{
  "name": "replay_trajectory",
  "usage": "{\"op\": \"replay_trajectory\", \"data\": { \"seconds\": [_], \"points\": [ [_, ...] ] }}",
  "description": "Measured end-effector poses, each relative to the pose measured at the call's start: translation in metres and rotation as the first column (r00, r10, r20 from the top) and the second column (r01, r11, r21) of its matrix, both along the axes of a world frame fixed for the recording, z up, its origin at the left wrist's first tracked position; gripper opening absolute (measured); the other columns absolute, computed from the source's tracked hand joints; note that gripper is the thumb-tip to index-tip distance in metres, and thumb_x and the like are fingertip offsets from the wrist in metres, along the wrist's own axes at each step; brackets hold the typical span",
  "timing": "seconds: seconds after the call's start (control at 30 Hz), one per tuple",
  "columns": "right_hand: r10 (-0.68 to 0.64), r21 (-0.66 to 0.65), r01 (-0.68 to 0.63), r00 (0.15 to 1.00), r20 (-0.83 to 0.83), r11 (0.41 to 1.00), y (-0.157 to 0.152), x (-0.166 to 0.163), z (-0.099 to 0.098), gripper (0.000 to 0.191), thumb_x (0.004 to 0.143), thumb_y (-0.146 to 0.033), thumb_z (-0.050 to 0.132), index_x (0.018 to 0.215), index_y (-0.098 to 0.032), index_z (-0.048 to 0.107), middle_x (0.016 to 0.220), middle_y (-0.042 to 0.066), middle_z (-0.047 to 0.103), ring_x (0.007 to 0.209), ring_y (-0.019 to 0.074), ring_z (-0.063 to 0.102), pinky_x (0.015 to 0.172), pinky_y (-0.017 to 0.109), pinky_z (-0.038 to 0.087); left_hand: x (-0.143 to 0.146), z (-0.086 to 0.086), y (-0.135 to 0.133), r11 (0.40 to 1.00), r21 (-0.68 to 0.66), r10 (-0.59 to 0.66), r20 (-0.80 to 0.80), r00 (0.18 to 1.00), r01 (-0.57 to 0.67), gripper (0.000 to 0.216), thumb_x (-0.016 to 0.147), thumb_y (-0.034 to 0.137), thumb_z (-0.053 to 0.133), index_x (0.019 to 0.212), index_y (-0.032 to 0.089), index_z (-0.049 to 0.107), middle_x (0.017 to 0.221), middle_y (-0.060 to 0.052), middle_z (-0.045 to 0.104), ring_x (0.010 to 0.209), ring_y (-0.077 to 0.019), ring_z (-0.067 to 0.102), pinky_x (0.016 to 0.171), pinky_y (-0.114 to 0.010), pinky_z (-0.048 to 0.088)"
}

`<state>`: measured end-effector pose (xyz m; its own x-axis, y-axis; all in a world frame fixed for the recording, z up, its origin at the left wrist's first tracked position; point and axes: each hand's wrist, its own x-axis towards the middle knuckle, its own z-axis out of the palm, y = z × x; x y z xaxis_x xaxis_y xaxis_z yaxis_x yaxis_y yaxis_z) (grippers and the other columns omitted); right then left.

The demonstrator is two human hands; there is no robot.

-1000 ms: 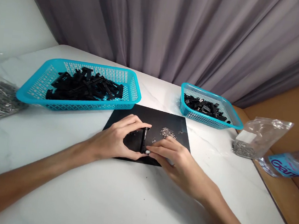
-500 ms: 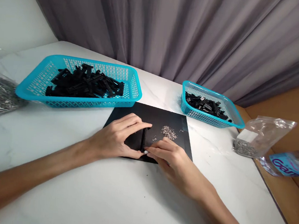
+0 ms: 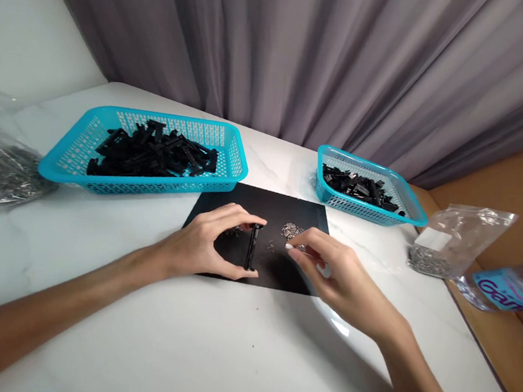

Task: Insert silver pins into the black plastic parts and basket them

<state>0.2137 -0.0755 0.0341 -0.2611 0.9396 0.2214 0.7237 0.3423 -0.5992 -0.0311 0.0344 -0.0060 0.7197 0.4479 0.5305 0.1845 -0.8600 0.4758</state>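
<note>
My left hand [image 3: 210, 240] grips a slim black plastic part [image 3: 252, 247] by its two ends, between the thumb and a finger. The part stands over a black mat [image 3: 269, 207]. To its right, apart from it, my right hand [image 3: 329, 262] is closed in a pinch. Something small and white shows at its fingertips, and more white shows below the fingers; I cannot make out what it is. A heap of small metal pieces [image 3: 291, 230] lies just beyond my right fingertips. A few loose metal pieces [image 3: 270, 245] lie between the hands, and others lie partly hidden behind my left hand.
A blue basket [image 3: 159, 186] of black plastic parts stands at the back left, a smaller blue basket [image 3: 362, 211] of black parts at the back right. Bags of small metal pieces [image 3: 6, 172] [image 3: 430, 260] flank them. A plastic bottle [image 3: 507, 287] lies at the right.
My right hand has drawn away from the black part's near end, moving right beside the metal heap. My left hand keeps holding the part in nearly the same place.
</note>
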Motion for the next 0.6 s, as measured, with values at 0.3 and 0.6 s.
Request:
{"op": "replay_trajectory", "data": {
  "seconds": [0.3,0.6],
  "points": [
    [0.081,-0.091,-0.058,0.956,0.283,0.994,-0.003,0.01,-0.013,0.025,0.106,-0.021,0.048,0.126,-0.023,0.061,0.117,0.009,0.059,0.095,0.0226,0.066,0.08,0.039,0.057,-0.002,-0.002,-0.001,1.0,0.016,-0.013,0.013,1.0,0.013,0.067,0.073,0.037,0.089,0.13,0.018,0.061,0.112,-0.01,0.071,0.101,-0.0239,0.068,0.088,-0.036,0.06],
    [0.11,-0.052,-0.097,0.917,0.382,0.994,-0.008,0.006,-0.01,0.037,0.106,-0.022,0.046,0.142,-0.02,0.056,0.117,0.013,0.06,0.093,0.0269,0.068,0.073,0.044,0.06,-0.004,-0.001,-0.001,0.997,0.055,-0.053,0.037,0.998,0.051,0.066,0.077,0.029,0.086,0.136,0.02,0.058,0.123,-0.012,0.07,0.111,-0.0261,0.067,0.1,-0.043,0.057]
  ]
}}
